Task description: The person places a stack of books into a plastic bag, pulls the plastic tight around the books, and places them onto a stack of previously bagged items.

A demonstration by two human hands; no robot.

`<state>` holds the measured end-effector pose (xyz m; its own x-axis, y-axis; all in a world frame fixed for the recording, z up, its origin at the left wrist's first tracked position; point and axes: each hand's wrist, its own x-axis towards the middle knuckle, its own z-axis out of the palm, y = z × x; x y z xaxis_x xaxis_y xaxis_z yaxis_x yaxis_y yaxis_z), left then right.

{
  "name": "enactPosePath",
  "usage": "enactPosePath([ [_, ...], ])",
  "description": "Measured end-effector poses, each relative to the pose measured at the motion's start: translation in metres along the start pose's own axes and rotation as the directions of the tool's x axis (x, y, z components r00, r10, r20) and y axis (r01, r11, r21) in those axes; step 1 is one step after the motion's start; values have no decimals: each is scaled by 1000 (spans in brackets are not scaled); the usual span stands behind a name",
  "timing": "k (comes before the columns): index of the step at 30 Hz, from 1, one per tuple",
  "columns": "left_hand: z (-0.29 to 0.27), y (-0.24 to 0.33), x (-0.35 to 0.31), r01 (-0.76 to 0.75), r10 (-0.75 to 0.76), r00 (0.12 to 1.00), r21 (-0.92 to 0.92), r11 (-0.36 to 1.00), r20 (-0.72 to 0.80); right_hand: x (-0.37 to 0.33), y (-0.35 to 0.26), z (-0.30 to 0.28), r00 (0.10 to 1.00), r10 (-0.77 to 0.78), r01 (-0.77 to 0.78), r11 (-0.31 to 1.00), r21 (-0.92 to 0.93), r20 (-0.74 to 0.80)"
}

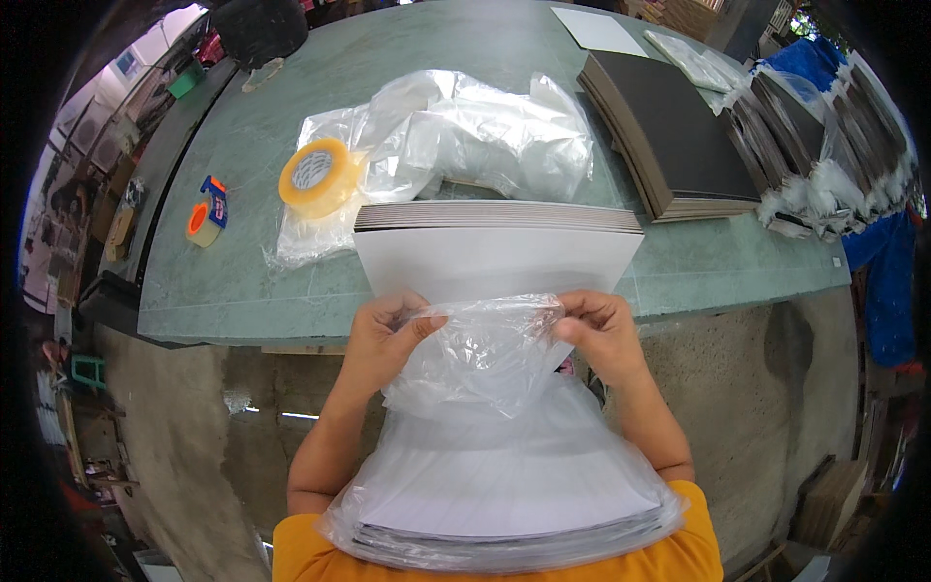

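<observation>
Clear plastic film (pixel 480 339), the mouth of a bag, is stretched between my two hands. My left hand (pixel 388 335) pinches its left edge between thumb and fingers. My right hand (pixel 599 330) pinches the right edge in the same way. Just beyond my hands is a thick stack of white boards (pixel 499 257), its layered edges showing at the top. Nearer my body, the clear plastic bag (pixel 504 427) wraps around white sheets (pixel 504 504) close to my chest. Whether these sheets belong to the same stack, I cannot tell.
On the green table (pixel 262 281) lie a roll of clear tape (pixel 315 177), a tape dispenser (pixel 208 213) and a crumpled heap of clear plastic bags (pixel 456 136). Dark boards (pixel 669 126) are stacked at right, beside plastic-wrapped bundles (pixel 824 145). Cardboard (pixel 829 500) stands on the floor.
</observation>
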<state>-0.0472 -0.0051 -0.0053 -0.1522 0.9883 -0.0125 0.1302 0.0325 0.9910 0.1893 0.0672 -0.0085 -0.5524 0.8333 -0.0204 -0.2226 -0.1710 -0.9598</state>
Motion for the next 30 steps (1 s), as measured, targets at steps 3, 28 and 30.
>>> enactPosePath([
  [3, 2, 4, 1, -173, 197, 975, 206, 963, -100, -4, -4, -3, 993, 122, -118, 977, -179, 10],
  [28, 45, 47, -20, -307, 134, 845, 264, 914, 517, -3, -70, 46, 796, -596, 591, 803, -73, -111],
  [30, 38, 62, -17, -268, 242, 929, 56, 962, 281, 1, -58, 45, 910, -414, 402, 880, -254, 4],
])
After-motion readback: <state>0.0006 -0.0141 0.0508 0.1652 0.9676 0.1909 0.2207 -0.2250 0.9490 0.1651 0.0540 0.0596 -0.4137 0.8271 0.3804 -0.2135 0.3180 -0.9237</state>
